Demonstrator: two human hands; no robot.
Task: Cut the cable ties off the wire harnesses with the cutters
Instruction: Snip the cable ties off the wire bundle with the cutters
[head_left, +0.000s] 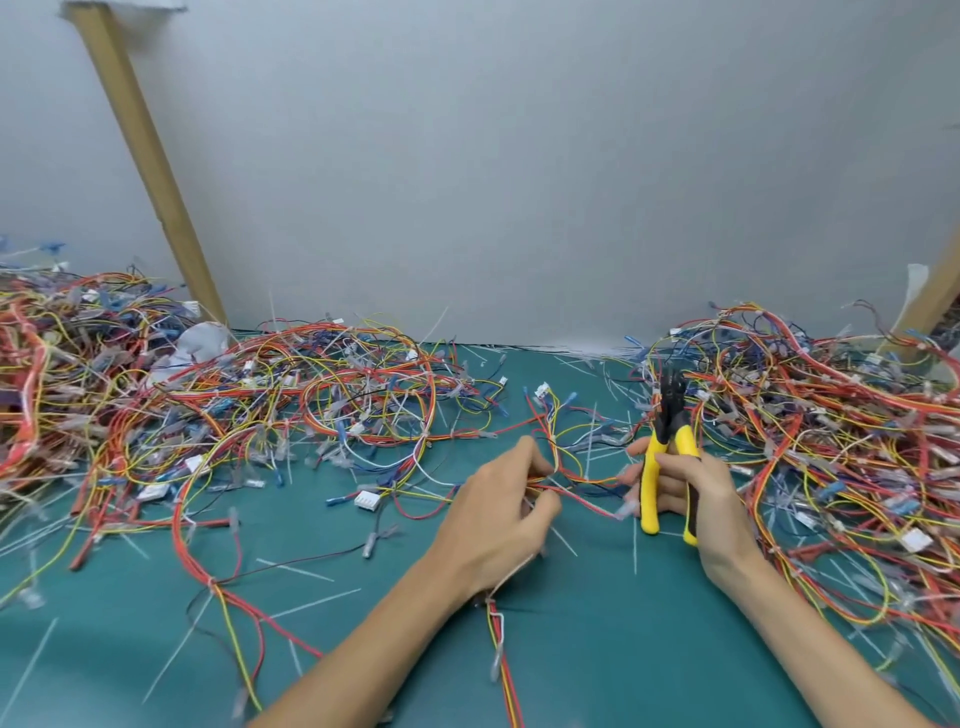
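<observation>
Teal mat (597, 675) between wire heaps (156, 415)

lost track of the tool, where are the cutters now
In the head view, the yellow-handled cutters stand upright in the right hand, beside the right harness pile.

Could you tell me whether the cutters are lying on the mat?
No, the right hand grips the cutters upright, above the green mat.

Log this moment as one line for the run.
left hand: pinches harness | right hand: holds cutters, tip up | mat: loose ties, wire piles both sides
</observation>
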